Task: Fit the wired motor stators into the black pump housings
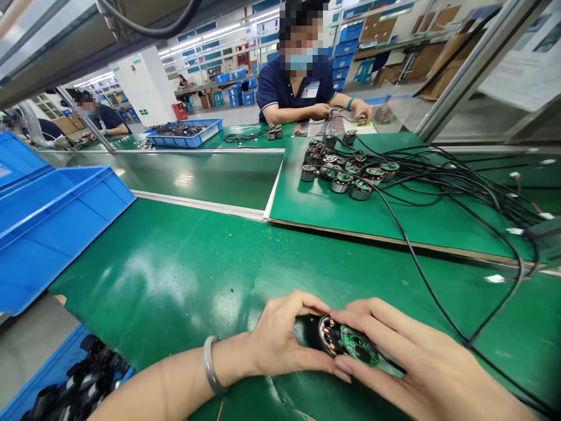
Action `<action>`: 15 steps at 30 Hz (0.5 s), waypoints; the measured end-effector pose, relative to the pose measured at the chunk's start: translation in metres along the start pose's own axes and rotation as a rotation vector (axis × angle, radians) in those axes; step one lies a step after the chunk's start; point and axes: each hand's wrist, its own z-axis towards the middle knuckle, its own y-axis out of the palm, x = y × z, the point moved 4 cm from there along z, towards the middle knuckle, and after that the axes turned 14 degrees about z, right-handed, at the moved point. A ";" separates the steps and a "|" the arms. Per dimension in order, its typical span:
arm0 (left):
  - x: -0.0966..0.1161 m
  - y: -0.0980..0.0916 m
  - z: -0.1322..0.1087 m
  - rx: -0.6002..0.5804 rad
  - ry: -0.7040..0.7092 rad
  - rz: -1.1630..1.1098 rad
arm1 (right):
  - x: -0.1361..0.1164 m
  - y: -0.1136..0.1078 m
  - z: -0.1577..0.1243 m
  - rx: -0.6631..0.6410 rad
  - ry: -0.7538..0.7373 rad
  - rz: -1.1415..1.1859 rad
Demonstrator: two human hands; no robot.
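Low over the green bench top, my left hand (284, 339) has its thumb and fingers wrapped round a black round housing (310, 332). My right hand (403, 345) grips a small motor part with copper windings and a green circuit board (357, 345). The two parts meet end to end between my hands; whether one sits inside the other I cannot tell. A dark cable leaves the circuit board and runs under my right palm. A grey bangle (212, 363) circles my left wrist.
Several similar motors (360, 188) with long black cables (464, 169) lie on the raised green board ahead. Blue bins (65, 210) stand at left; one below holds black parts (74, 380). Across the line a masked person (298, 88) handles wired parts near a blue tray (188, 139).
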 end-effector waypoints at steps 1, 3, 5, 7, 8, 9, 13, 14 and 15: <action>0.000 0.000 0.000 -0.004 0.007 0.007 | 0.001 0.000 -0.001 -0.004 -0.013 -0.010; 0.000 0.000 0.000 -0.025 0.005 0.005 | 0.004 -0.001 -0.002 -0.035 0.000 0.015; -0.001 0.001 0.000 -0.032 0.007 -0.010 | 0.011 -0.004 -0.003 -0.078 0.130 0.089; -0.001 0.001 -0.001 -0.005 0.048 -0.001 | 0.019 -0.005 -0.004 -0.118 0.341 0.211; 0.000 0.001 -0.001 0.020 0.090 0.025 | 0.022 -0.003 -0.004 -0.149 0.443 0.292; 0.002 0.000 -0.001 0.048 0.145 0.061 | 0.024 0.000 -0.004 -0.179 0.523 0.376; 0.012 0.001 -0.001 0.105 0.359 0.178 | 0.025 0.013 0.003 -0.194 0.603 0.593; 0.014 0.002 -0.001 0.105 0.398 0.204 | 0.025 0.015 0.006 -0.176 0.592 0.604; 0.017 0.002 -0.001 0.106 0.434 0.238 | 0.025 0.017 0.008 -0.159 0.580 0.606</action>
